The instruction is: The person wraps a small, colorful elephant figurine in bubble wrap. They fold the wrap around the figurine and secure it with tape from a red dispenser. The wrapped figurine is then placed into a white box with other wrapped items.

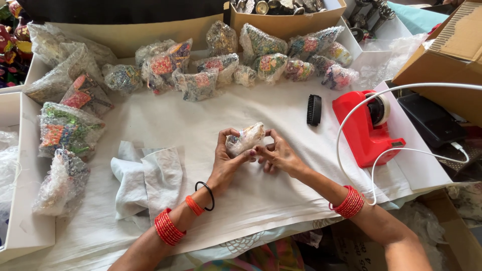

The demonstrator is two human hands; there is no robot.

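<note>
Closest to the camera are the two forearms, both stacked with red bangles (167, 227), plus a black hair tie (208, 194) on the left wrist. Both hands meet in the middle of the white cloth-covered table (261, 190). The left hand (225, 159) is closed around a small bubble-wrapped figurine (245, 138), thumb on top and fingers under it. The right hand (279, 154) pinches the same bundle from the other side, fingertips touching the wrap. The bundle is held just above the cloth, roughly dead centre of the table.

Just left of the left forearm lies a crumpled white rag (145, 178). Over on the right sits a red tape dispenser (365, 131) with a roll of tape in it, and a white cable (361, 108) loops over and around it. A small black brush (314, 109) lies between the dispenser and the hands. A black phone or power bank (431, 119) sits past the dispenser; can't tell which.

Further back, a whole row of wrapped colourful figurines (236, 68) runs across the table, with more bundles (68, 128) piled down the left side. Behind those is a cardboard box (288, 20) with metal bits in it, and another cardboard box (454, 60) at far right.
</note>
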